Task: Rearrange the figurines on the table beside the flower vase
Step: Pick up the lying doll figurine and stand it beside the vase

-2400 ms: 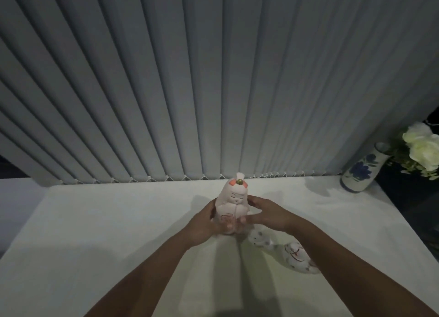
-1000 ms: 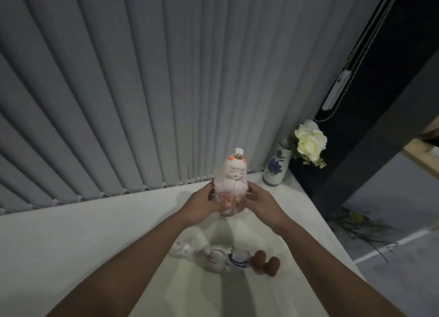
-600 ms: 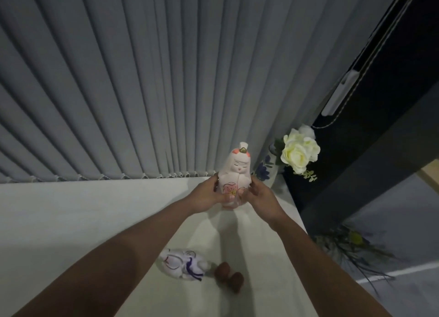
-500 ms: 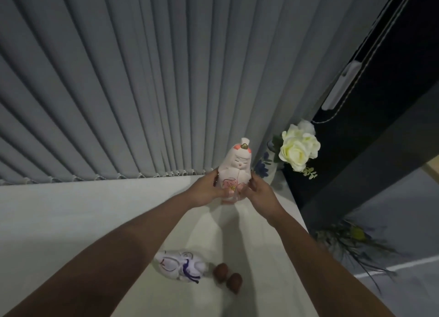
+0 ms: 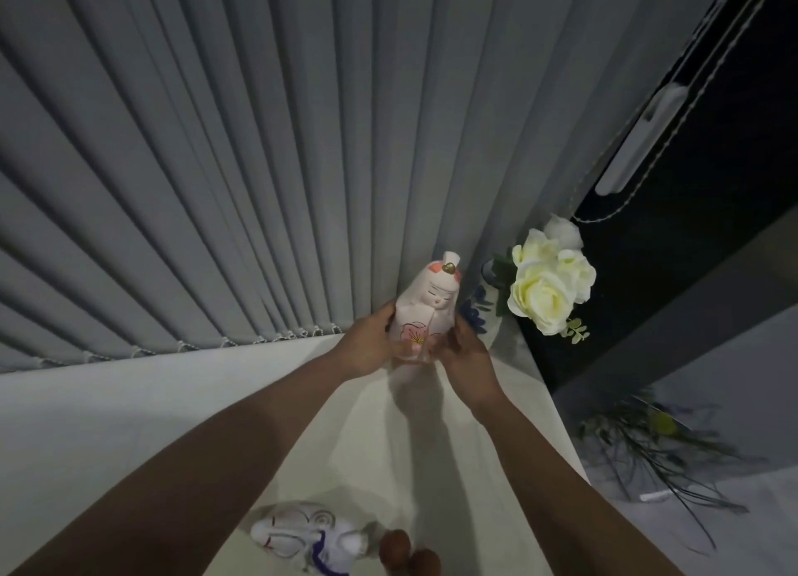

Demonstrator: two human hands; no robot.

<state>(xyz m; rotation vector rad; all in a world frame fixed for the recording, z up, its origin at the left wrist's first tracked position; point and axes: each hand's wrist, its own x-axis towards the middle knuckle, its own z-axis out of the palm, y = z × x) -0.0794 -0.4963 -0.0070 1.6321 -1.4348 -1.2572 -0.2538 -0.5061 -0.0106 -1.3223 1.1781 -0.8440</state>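
Note:
A tall white and pink doll figurine (image 5: 425, 312) with a flower painted on its front stands upright at the far right of the white table (image 5: 129, 411). My left hand (image 5: 367, 342) grips its left side and my right hand (image 5: 464, 351) its right side, near the base. Right behind it stands the white vase with blue flowers (image 5: 477, 312), partly hidden by the doll, holding cream roses (image 5: 546, 286). Near the front edge a white fox figurine (image 5: 298, 536) lies on its side, with a small brown figurine (image 5: 406, 556) beside it.
Grey vertical blinds (image 5: 259, 165) hang close behind the table's far edge. The table's right edge runs just past the vase, with a dark window frame and a blind cord (image 5: 639, 143) beyond. Green stems (image 5: 656, 441) lie on the floor below.
Both hands have carried the doll to the right and farther back, from the table's middle to right in front of the vase. The view turned right, so the fox and brown figurines now sit near the bottom.

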